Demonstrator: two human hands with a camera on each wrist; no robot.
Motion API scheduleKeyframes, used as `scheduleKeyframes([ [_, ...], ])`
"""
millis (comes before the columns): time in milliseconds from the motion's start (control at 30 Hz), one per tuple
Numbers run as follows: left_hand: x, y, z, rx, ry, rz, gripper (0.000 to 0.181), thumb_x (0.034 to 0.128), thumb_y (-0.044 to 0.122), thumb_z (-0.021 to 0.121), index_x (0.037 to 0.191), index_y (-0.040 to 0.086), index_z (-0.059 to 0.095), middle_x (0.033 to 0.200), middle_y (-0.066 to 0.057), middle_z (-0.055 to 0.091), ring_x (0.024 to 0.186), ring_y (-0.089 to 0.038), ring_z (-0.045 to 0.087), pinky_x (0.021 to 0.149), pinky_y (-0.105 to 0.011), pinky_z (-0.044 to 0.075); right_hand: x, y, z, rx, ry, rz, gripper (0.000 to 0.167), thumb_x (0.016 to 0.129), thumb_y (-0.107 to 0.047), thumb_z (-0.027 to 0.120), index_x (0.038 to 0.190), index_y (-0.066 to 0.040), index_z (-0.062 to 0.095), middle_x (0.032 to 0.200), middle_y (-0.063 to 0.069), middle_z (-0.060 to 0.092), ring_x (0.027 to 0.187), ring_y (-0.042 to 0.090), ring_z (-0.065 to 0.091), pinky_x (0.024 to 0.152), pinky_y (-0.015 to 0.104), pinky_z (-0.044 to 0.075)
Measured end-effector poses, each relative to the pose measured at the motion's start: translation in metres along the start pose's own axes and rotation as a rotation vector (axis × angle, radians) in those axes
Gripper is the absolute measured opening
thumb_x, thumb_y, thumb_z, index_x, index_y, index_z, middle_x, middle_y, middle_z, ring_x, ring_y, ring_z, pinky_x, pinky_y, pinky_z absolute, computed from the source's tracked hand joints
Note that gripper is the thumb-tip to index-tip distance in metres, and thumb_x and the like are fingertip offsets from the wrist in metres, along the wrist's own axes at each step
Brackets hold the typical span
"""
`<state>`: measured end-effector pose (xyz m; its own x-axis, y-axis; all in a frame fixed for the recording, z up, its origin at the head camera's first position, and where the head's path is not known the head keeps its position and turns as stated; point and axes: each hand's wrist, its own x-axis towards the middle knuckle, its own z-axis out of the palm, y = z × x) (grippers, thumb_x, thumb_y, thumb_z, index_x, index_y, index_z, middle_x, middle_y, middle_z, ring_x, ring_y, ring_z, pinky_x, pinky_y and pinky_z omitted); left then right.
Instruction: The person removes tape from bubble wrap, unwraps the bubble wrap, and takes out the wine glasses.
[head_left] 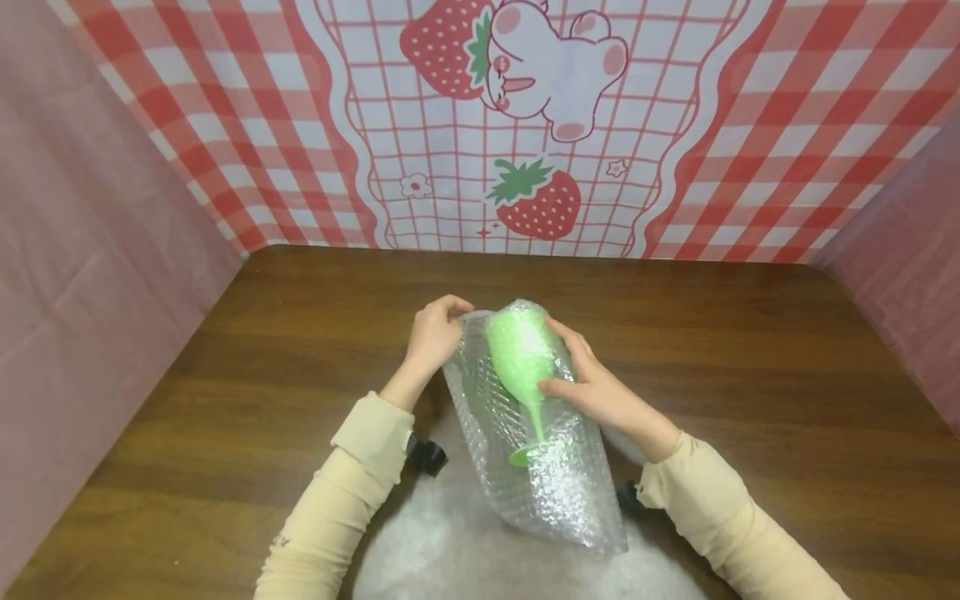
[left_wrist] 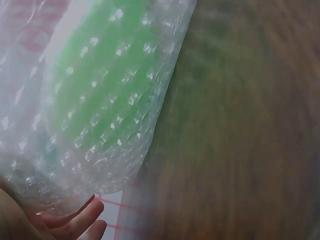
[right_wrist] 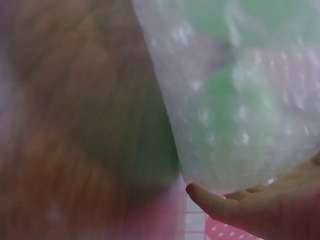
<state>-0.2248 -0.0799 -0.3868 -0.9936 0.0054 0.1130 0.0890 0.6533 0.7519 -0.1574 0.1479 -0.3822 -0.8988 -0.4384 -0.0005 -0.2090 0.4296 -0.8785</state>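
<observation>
Before me is a brown wood-grain table. Beyond its far edge I see a red-and-white checked cloth, printed with strawberries and a sideways cartoon animal; pink drapes hang to my left and right.

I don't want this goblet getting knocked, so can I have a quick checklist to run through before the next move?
1. Left hand has hold of the bubble wrap: ok, it is at the upper left corner.
2. Right hand supports the green goblet: ok, thumb and fingers are at the bowl's side, through the wrap.
3. Bowl covered: ok, wrap lies over it in the head view.
4. Wrap sealed shut: cannot tell, no view shows this plainly.
5. Goblet free of cracks: cannot tell, bubbles and glare hide its surface.
</observation>
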Motion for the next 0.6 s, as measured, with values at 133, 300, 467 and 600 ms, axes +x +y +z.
scheduleKeyframes([
  [133,0.002,-0.003,-0.001,-0.008,-0.004,-0.015,0.037,0.0754,-0.006,0.046,0.102,0.012,0.066,0.107,-0.008,0.066,0.08,-0.022,0.058,0.072,-0.035,0.048,-0.003,0.002,-0.005,0.049,-0.011,0.01,0.08,0.085,-0.018,0.061,0.146,-0.022,0.008,0.152,0.007,0.004,0.138,0.028,0.005,0.107,0.058,0.011],
  [300,0.003,-0.004,-0.003,-0.018,-0.011,-0.019,0.035,0.0764,-0.004,0.047,0.102,0.011,0.065,0.107,-0.007,0.066,0.088,-0.023,0.06,0.077,-0.037,0.049,-0.004,0.004,-0.009,0.117,-0.024,0.03,0.079,0.085,-0.014,0.06,0.145,-0.021,0.009,0.152,0.006,0.007,0.136,0.029,0.012,0.107,0.056,0.017],
  [467,0.002,-0.005,-0.004,-0.026,0.004,-0.026,0.035,0.0759,-0.005,0.047,0.101,0.01,0.066,0.105,-0.009,0.067,0.093,-0.025,0.061,0.08,-0.038,0.048,-0.006,0.007,-0.013,0.156,-0.023,0.042,0.077,0.084,-0.009,0.057,0.145,-0.02,0.011,0.15,0.009,0.013,0.131,0.032,0.025,0.104,0.054,0.026],
  [600,0.003,-0.006,-0.004,-0.019,0.002,-0.036,0.037,0.0749,-0.006,0.046,0.102,0.01,0.066,0.105,-0.009,0.067,0.083,-0.024,0.06,0.071,-0.034,0.048,-0.008,0.009,-0.016,0.178,-0.013,0.044,0.075,0.082,-0.004,0.054,0.144,-0.018,0.014,0.146,0.012,0.021,0.125,0.032,0.032,0.098,0.048,0.035],
])
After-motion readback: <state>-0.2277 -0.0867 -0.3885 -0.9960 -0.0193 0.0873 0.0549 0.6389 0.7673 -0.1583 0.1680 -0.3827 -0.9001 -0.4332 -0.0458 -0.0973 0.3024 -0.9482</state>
